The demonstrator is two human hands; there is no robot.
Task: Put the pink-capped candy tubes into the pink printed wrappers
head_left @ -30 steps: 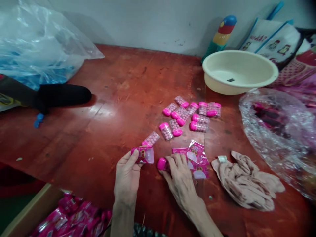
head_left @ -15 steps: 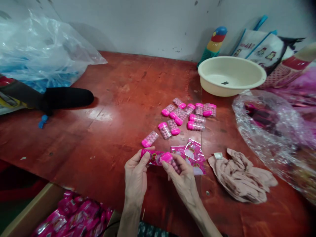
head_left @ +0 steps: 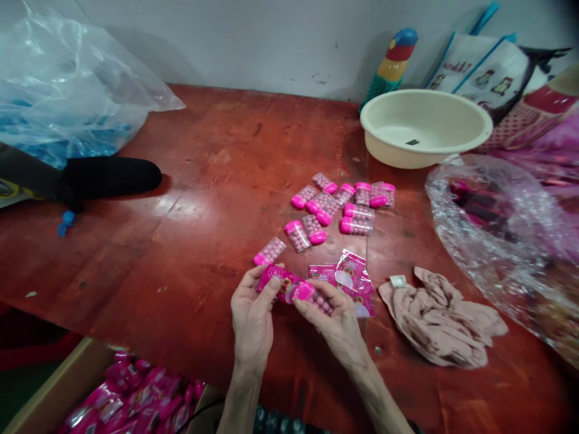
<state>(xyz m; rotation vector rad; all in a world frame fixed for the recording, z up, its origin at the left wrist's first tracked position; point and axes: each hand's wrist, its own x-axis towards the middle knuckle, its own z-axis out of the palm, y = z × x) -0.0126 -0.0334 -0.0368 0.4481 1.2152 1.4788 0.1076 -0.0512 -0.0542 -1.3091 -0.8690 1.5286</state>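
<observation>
My left hand [head_left: 251,313] pinches 1 pink sachet [head_left: 275,281]; my right hand [head_left: 335,316] grips 1 capsule tube [head_left: 314,296] at its mouth; misalignment could tear it.

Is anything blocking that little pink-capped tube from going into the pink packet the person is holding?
Nothing visible does. The right hand holds the candy tube with its pink cap right at the end of the pink packet, which the left hand pinches. The spare packets lie behind, on the table.

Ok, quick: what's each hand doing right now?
Left hand: closed on a pink sachet.
Right hand: closed on a pink-capped candy vial.
</observation>
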